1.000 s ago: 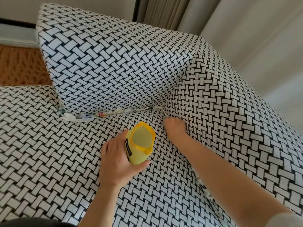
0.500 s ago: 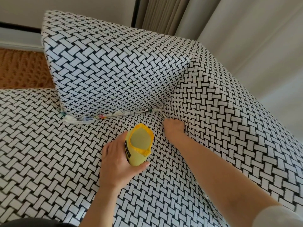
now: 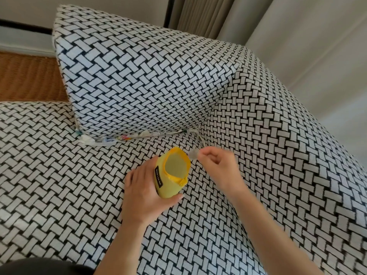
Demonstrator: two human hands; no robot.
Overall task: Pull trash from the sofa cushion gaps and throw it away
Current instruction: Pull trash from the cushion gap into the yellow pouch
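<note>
My left hand [image 3: 143,193] grips a small yellow pouch [image 3: 172,173], held above the seat cushion [image 3: 59,185] with its open mouth facing up. Just right of the pouch's rim, my right hand [image 3: 220,167] pinches a small pale scrap of trash [image 3: 193,155] between its fingertips. More trash [image 3: 103,140], white and coloured bits of wrapper and paper, lies wedged along the gap where the back cushion [image 3: 139,76] meets the seat. A thin pale strip [image 3: 200,135] sticks out at the corner of the gap beside the armrest [image 3: 278,145].
The sofa is covered in black-and-white woven-pattern fabric. A brown wicker surface [image 3: 29,78] shows behind the seat at the left. Grey curtains [image 3: 288,36] hang behind the armrest at the right.
My right hand has come out of the gap beside the armrest and risen to the pouch's rim, with a pale scrap in its fingertips. The left hand and pouch have hardly moved.
</note>
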